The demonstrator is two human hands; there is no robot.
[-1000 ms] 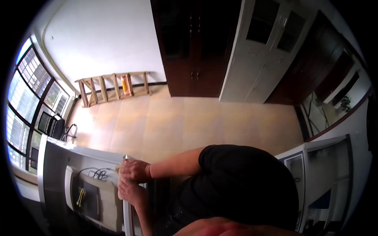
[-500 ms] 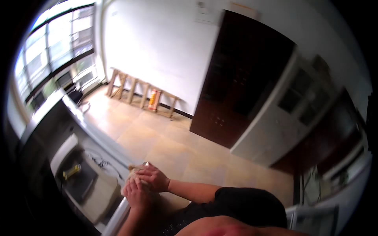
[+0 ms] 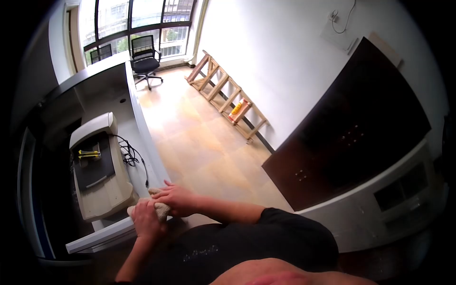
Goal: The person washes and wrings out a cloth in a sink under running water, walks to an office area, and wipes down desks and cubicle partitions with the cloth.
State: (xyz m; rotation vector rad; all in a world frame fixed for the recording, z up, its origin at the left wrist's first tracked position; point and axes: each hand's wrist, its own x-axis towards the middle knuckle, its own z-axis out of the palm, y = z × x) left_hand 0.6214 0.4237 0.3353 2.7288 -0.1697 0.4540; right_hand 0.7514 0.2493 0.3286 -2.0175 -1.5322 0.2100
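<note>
Dark cabinet: over by the wall, this tall reddish-brown cabinet (image 3: 346,128) has its doors shut, small handles in pairs.
Bench: the raised pale rim (image 3: 142,128) walls in a beige machine (image 3: 107,187) with a dark top panel, loose black cable (image 3: 128,152) beside it.
Wooden frame: ladder-like (image 3: 218,88), low against the wall, bearing a red-and-yellow label (image 3: 237,109), writing too small for me.
Black shirt: glittery marks (image 3: 200,253), unreadable.
Right hand: (image 3: 178,198) fingers laid over the cloth, one digit raised; grip unclear.
Left hand: (image 3: 148,221) fingers curled, pressing the cloth.
Beige cloth: bunched (image 3: 162,210) at the bench's near corner.
Yellow items: (image 3: 89,154) on the dark panel.
</note>
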